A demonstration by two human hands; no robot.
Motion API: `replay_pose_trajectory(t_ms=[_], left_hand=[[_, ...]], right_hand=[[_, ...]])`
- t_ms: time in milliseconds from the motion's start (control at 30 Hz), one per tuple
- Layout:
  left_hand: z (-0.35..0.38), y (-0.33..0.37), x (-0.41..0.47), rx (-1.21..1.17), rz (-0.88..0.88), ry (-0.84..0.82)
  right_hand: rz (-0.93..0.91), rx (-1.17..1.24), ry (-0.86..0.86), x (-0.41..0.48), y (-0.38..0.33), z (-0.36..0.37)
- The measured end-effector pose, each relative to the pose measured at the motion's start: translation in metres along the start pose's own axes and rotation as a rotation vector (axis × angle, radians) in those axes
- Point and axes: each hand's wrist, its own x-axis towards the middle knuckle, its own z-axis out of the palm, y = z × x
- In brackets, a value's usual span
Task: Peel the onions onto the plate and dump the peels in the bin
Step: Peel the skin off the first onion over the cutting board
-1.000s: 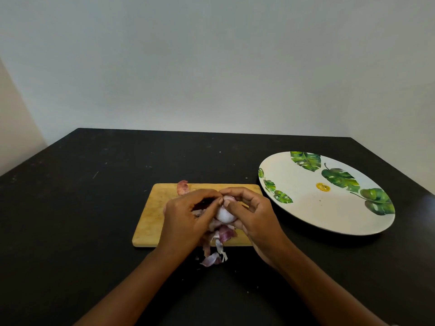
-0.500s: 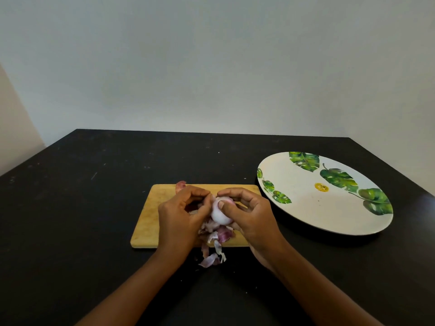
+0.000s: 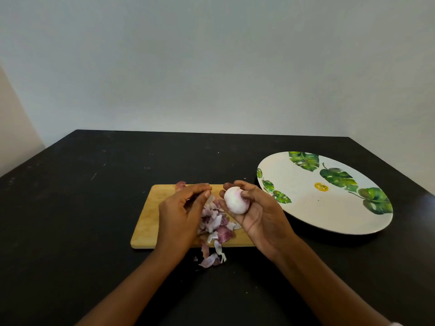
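I see a round, glossy white leaf-printed plate (image 3: 306, 208) just right of the right hand (image 3: 263, 215) and a rectangular wooden board (image 3: 146, 222) beneath both hands. The right hand cups the smooth peeled onion (image 3: 235, 201). The left hand (image 3: 181, 215) is curled beside papery purple peels (image 3: 217, 224); I cannot tell whether it holds anything.

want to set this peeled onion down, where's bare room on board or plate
The plate is bare across its middle, right of the right hand holding the onion. The cutting board is free at its left end. Crowded: peels piled mid-board, spilling over its near edge.
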Motion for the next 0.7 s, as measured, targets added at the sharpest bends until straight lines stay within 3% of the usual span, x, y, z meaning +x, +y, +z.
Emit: replay_pose_trajectory(t_ms=[233, 533, 700], left_hand=[[0.0023, 0.0100, -0.0034, -0.136, 0.016, -0.140], [0.0024, 0.0019, -0.0013, -0.252, -0.062, -0.080], [0.0038, 0.0020, -0.0043, -0.113, 0.056, -0.048]], right_hand=[[0.030, -0.066, -0.128, -0.0030, 0.0017, -0.0001], [-0.077, -0.383, -0.173, -0.0037, 0.0010, -0.0046], [-0.137, -0.462, -0.116, -0.0046, 0.0057, -0.0028]])
